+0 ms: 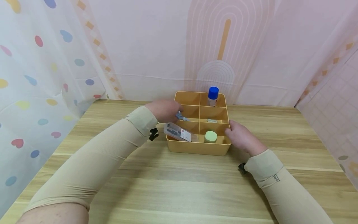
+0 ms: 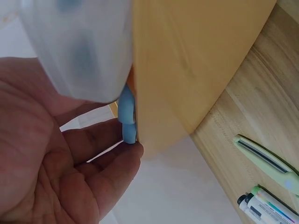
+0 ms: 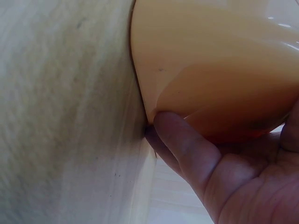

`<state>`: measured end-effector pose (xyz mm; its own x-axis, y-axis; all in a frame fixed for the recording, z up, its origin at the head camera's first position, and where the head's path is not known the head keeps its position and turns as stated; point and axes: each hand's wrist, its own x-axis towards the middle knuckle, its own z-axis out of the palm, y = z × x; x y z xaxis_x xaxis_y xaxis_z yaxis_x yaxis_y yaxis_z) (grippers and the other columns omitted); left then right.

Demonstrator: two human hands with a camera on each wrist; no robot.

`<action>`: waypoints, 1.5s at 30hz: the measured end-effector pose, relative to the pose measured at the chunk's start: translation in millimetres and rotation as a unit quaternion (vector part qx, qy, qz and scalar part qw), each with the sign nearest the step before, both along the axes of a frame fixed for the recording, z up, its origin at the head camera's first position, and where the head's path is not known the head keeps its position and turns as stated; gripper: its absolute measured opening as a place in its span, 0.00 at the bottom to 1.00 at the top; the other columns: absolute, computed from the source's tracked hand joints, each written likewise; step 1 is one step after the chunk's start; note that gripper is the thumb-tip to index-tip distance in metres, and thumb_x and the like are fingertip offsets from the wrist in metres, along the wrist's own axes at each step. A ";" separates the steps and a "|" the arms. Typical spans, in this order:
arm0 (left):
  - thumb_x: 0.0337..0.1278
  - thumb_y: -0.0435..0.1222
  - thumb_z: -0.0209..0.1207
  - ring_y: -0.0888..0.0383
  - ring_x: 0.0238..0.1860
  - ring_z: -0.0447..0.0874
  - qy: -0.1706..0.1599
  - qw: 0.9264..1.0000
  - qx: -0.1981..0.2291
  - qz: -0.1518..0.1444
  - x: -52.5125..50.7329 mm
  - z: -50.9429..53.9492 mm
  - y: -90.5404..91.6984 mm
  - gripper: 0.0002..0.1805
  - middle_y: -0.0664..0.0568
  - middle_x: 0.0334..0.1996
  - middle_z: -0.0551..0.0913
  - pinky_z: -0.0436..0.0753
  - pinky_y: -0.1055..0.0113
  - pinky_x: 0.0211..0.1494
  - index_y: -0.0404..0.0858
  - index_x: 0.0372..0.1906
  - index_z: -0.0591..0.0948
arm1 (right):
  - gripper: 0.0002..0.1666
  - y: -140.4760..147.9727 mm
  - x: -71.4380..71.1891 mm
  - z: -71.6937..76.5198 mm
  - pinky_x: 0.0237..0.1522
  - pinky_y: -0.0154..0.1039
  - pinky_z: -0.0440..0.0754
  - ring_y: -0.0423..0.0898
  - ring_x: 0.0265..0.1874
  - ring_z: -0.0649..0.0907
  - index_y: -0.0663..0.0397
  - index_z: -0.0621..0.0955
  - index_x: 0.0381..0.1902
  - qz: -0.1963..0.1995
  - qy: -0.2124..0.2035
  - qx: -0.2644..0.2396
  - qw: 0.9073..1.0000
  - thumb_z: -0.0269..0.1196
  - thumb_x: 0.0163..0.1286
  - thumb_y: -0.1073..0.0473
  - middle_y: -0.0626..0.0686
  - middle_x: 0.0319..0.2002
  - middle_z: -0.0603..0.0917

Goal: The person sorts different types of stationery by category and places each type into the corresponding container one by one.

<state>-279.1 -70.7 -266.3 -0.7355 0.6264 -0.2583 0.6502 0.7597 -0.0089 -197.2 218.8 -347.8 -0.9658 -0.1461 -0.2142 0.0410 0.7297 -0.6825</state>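
Your head cam looks forward and down from farther back, framing the yellow six-compartment plastic organizer [image 1: 199, 148]. Your wrist cams sit close, rolled sideways at its outer walls: left shares the clear plastic case [image 1: 179, 133] with head, right the wood-grain tabletop [image 1: 184, 186].
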 end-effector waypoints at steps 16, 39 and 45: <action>0.81 0.45 0.51 0.43 0.69 0.79 0.026 0.994 0.101 0.031 -8.4 -2.9 -26.3 0.24 0.44 0.67 0.82 0.75 0.46 0.75 0.37 0.71 0.77 | 0.34 2.4 -0.4 -0.5 0.75 0.64 0.69 0.62 0.72 0.74 0.62 0.64 0.80 0.001 0.002 0.008 1.000 0.41 0.80 0.56 0.67 0.75 0.72; 0.75 0.47 0.57 0.37 0.68 0.78 0.056 0.990 0.064 0.116 -10.3 -29.9 -101.6 0.32 0.36 0.69 0.78 0.77 0.40 0.71 0.33 0.74 0.72 | 0.34 5.4 3.0 4.2 0.76 0.65 0.67 0.60 0.71 0.73 0.62 0.63 0.81 0.003 0.000 -0.003 1.000 0.41 0.81 0.56 0.67 0.75 0.71; 0.73 0.49 0.58 0.40 0.60 0.82 0.044 0.992 0.038 0.116 -8.1 -43.2 -116.3 0.32 0.37 0.61 0.82 0.80 0.40 0.65 0.32 0.71 0.75 | 0.35 3.6 3.2 5.1 0.77 0.65 0.65 0.60 0.72 0.72 0.61 0.63 0.81 0.001 -0.006 -0.003 1.000 0.42 0.81 0.55 0.66 0.76 0.70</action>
